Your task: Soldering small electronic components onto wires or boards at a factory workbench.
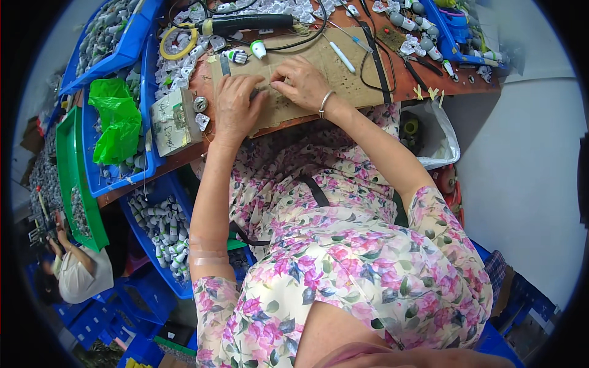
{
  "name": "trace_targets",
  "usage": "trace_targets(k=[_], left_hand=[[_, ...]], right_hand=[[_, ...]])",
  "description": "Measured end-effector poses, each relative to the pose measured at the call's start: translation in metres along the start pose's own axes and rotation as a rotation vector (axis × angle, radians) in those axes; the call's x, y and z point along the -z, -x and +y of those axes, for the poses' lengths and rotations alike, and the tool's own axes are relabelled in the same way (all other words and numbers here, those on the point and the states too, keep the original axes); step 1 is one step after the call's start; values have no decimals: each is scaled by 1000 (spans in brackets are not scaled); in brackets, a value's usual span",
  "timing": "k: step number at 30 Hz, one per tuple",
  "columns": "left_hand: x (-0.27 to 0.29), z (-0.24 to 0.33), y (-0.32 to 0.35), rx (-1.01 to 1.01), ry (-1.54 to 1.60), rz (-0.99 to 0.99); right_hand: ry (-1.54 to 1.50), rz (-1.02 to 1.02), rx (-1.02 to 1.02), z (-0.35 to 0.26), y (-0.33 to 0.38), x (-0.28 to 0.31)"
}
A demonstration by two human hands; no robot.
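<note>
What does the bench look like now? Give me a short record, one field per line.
Left hand: over the cardboard sheet, fingers bent; grip cannot be told
Right hand: beside it, fingers curled; grip cannot be told
Right wrist: silver-coloured bracelet
Beyond the hands: white-and-green piece; to its right, white pen-like stick
Left side: yellow tape roll; green plastic bag in a blue tray

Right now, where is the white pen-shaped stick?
In the head view, the white pen-shaped stick lies on the cardboard, beyond and right of the right hand.
</note>
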State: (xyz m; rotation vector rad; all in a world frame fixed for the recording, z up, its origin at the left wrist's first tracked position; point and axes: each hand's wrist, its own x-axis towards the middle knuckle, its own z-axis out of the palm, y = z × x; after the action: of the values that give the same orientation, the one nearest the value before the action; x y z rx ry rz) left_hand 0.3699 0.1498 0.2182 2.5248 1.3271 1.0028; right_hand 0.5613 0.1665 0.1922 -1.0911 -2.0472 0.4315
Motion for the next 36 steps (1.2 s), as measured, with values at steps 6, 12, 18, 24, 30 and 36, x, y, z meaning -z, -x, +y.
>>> trace_targets(k=[6, 12, 18, 24, 30, 36], left_hand=[[-11, 8, 2, 56, -43, 37], [-12, 13, 3, 179, -96, 60], [-11, 18, 4, 105, -138, 55], [-18, 19, 8, 102, -194, 90], [-21, 16, 9, 137, -142, 117], [-20, 18, 9, 131, -164, 103]], right_hand=[[-15, 1, -64, -3, 1, 1], [-51, -29, -67, -6, 5, 2], [-5, 2, -129, -6, 5, 0], [-122, 29, -39, -5, 1, 0], [144, 12, -16, 3, 8, 12], [119, -3, -24, -3, 12, -1]])
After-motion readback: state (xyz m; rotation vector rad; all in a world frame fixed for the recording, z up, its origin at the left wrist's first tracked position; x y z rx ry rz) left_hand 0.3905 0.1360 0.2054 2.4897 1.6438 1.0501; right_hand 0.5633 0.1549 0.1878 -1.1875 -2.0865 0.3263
